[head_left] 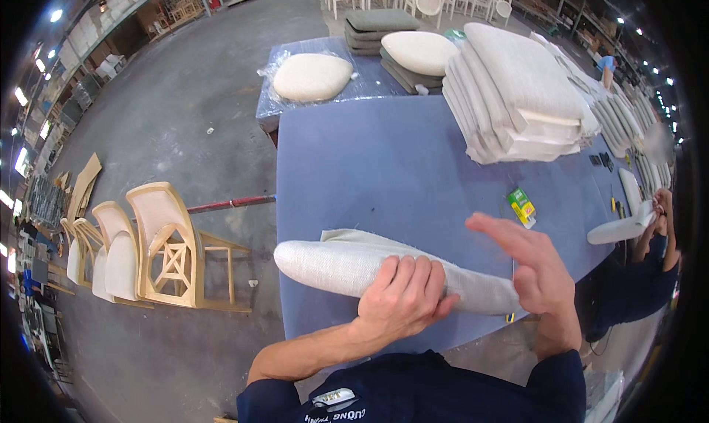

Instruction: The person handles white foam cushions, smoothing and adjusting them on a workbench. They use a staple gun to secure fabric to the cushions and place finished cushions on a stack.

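The pale cushion lies under gripping left fingers; right fingers extend together near its right end.

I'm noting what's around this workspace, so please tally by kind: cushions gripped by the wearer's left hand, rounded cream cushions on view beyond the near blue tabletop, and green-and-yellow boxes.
Pale cushion gripped by the left hand: 1
Rounded cream cushions: 2
Green-and-yellow box: 1
Total: 4
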`<state>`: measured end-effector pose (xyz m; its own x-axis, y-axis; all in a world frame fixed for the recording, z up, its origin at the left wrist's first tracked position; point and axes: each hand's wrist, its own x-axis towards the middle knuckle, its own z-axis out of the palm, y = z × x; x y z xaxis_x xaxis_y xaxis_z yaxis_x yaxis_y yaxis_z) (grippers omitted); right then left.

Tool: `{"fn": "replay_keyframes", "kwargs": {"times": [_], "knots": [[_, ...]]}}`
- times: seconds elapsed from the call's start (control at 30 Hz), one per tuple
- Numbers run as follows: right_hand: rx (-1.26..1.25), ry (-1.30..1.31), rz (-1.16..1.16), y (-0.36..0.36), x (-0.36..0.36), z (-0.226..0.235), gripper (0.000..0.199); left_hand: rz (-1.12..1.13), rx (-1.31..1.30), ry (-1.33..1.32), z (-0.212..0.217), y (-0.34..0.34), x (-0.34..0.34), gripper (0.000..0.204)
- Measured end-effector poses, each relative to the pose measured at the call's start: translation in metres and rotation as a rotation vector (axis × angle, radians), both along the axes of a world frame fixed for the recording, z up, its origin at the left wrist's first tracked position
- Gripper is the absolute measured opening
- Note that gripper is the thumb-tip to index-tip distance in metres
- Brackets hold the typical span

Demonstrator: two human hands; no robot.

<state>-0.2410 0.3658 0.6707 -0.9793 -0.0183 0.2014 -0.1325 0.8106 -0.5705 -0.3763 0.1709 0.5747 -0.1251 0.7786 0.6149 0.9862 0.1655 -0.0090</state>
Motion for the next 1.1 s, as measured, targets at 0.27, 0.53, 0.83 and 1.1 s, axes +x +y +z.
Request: {"fn": "replay_keyframes", "kwargs": {"times": [0.27,0.53,0.83,1.1], "knots": [[-0.685,-0.739,0.292,0.018,-0.034,-0.115,0.067,-0.008,0.012,-0.022,-0.013,-0.039,0.017,0.047],[-0.042,-0.458,-0.127,0.074,-0.14,-0.343,0.059,-0.013,0.163,-0.093,-0.038,-0.066,0.045,0.045],[0.188,-0.513,-0.14,0.038,-0.162,-0.395,0.054,0.017,0.284,-0.133,-0.063,-0.077,0.063,0.037],[0.221,-0.513,-0.075,0.078,-0.18,-0.441,0.038,0.005,0.334,-0.124,-0.066,-0.077,0.063,0.035]]}}
